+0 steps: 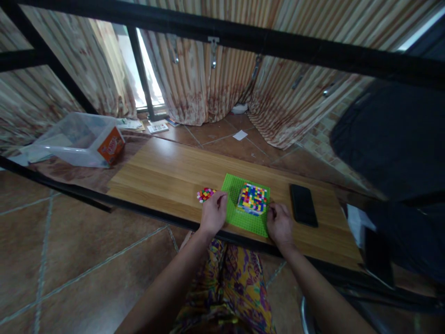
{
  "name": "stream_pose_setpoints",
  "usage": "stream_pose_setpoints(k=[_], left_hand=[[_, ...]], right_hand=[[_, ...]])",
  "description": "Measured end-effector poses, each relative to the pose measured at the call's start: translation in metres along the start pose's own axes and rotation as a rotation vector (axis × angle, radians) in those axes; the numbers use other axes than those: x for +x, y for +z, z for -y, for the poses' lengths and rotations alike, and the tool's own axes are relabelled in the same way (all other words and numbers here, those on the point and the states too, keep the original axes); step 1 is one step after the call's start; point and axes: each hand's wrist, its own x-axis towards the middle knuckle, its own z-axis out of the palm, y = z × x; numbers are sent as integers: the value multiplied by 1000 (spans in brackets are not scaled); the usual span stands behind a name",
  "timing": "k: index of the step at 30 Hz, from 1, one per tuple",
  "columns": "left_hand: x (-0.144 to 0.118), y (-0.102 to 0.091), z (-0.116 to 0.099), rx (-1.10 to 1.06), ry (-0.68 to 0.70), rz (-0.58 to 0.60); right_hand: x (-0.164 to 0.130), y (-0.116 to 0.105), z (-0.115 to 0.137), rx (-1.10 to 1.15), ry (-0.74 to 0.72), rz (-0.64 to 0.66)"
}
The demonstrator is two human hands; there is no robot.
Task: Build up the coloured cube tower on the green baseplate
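Note:
A block built from many small multicoloured toy bricks (253, 197) stands on a green studded baseplate (248, 227) on the wooden board. My left hand (213, 214) is over the baseplate's left edge with thumb and fingers pinched together; whatever may be between them is too small to make out. Beside that hand, partly behind it, lies a little heap of loose bricks (205, 194), mostly red, pink and yellow. My right hand (281, 225) rests at the baseplate's right edge, close to the block. Its fingers are curled closed, and their tips hide anything held.
A black phone (303, 205) lies right of my right hand on the wooden board (167, 171). To the far left is a clear plastic bin (79, 139) with an orange label. A dark metal rail (222, 32) crosses above, before striped curtains (222, 88). Dark fabric (392, 144) hangs at right.

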Motion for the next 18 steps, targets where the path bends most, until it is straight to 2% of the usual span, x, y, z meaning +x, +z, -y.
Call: stream_pose_setpoints(k=[4, 7, 10, 18], left_hand=[[-15, -39, 23, 111, 9, -68], [-22, -58, 31, 227, 35, -95], [-23, -59, 30, 350, 69, -43], [-14, -41, 22, 622, 51, 27]], right_hand=[[0, 1, -2, -1, 0, 1], [0, 2, -4, -2, -2, 5], [0, 2, -5, -4, -3, 12], [-1, 2, -5, -8, -6, 12]])
